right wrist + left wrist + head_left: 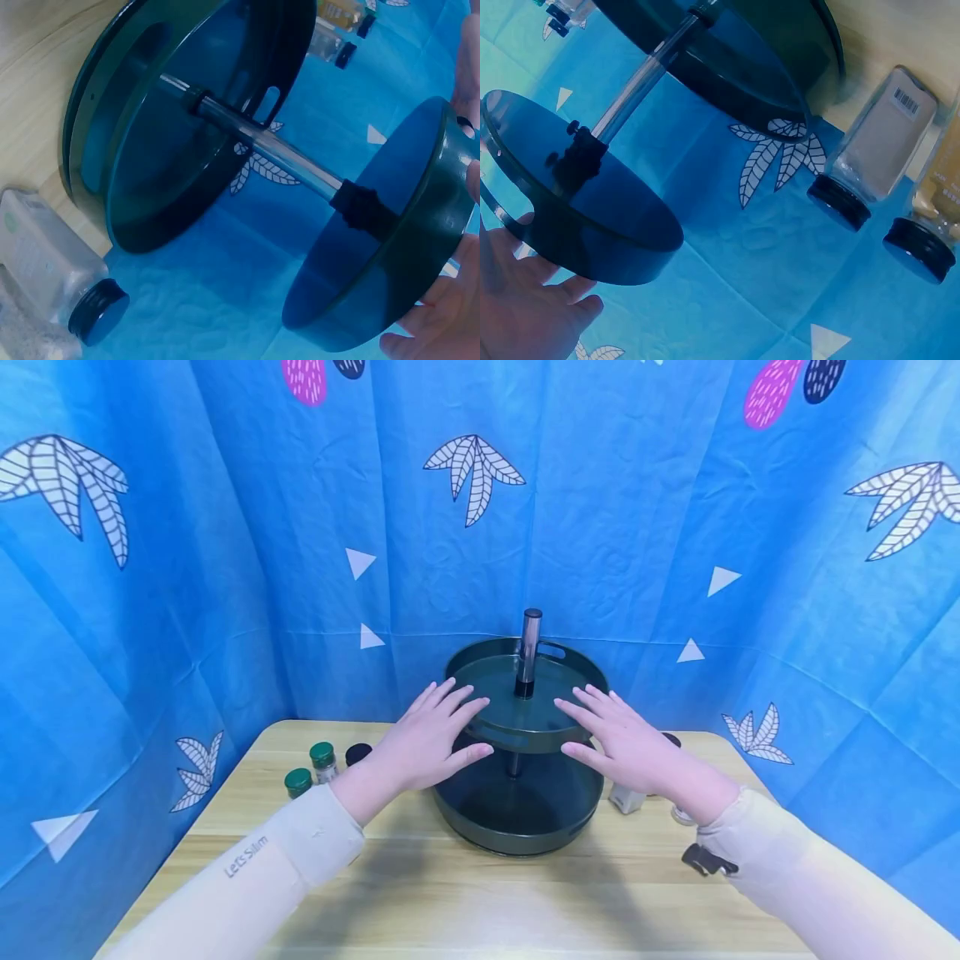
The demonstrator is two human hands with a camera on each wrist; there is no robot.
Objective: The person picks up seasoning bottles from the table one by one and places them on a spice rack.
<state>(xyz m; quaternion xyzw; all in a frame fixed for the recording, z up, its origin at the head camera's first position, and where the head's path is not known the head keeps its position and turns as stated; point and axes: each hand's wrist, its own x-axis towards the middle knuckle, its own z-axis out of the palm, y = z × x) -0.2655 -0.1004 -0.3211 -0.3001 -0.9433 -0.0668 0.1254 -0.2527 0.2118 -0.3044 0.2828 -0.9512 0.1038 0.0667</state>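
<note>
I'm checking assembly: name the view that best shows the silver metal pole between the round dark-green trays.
Right wrist: the silver metal pole shows nearly whole, from the round dark-green lower tray to the matching upper tray. Left wrist shows it, lower end cropped; head shows only a short piece below the upper tray.
</note>
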